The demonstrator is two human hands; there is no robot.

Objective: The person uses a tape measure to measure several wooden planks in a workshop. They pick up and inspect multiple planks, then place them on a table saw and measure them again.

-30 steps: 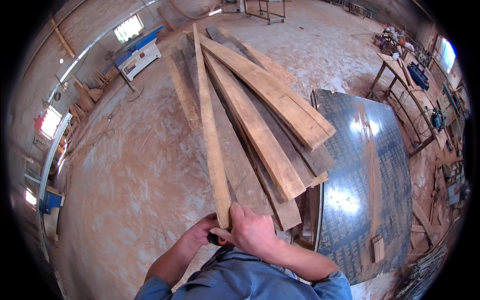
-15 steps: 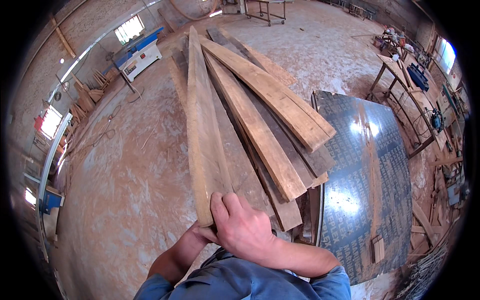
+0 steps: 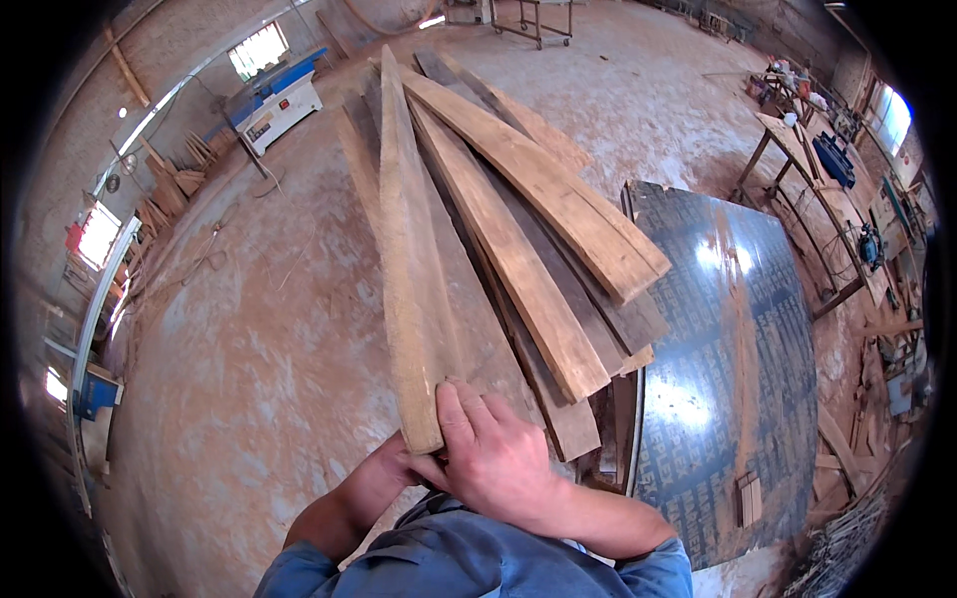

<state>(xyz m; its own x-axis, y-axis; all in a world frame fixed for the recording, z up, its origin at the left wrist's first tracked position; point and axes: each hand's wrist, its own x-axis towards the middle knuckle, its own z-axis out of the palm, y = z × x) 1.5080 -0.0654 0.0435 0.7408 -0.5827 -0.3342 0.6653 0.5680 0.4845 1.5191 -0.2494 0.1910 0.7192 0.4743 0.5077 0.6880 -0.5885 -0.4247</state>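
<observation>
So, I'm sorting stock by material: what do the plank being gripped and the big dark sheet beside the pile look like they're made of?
The plank held by the left hand and right hand looks like rough-sawn, unfinished wood: pale brown, visible grain, uneven edges. The dark sheet looks like film-coated plywood, glossy enough to reflect light, though its core is not visible.

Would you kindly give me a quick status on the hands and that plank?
Both hands, left hand and right hand, grip the near end of the long plank. Plank lies over the board pile.
</observation>
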